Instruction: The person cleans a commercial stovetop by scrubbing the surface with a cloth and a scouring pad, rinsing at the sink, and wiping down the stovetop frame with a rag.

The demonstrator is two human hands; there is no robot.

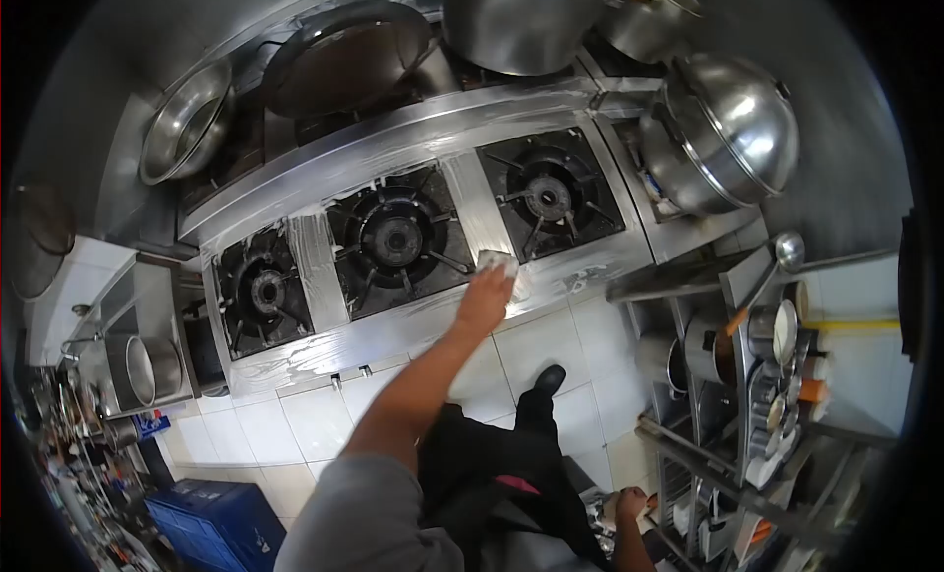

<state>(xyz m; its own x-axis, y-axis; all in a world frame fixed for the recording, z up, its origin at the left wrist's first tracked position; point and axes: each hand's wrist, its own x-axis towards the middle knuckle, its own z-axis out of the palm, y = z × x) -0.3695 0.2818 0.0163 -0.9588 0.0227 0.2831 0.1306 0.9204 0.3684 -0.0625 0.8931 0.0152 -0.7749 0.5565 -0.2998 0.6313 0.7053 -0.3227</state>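
Note:
My left hand [482, 301] reaches out over the stove and presses a pale sponge or cloth [499, 261] onto the steel strip between the middle and right burners. Whitish suds streak the steel stove top [320, 267] around the burners. The middle burner [397, 240] lies just left of the hand, and the right burner [548, 196] is beyond it. Low at the right, by my side, my right hand [630, 503] has its fingers curled near some shelved kitchenware; whatever it may hold is too small to make out.
A wide dark pan [346, 65] and a large pot [521, 26] stand behind the stove. Steel bowls [733, 129] are stacked at its right end. A rack [723, 375] with pots and a ladle [789, 249] stands on the right. A blue crate [211, 523] is on the floor.

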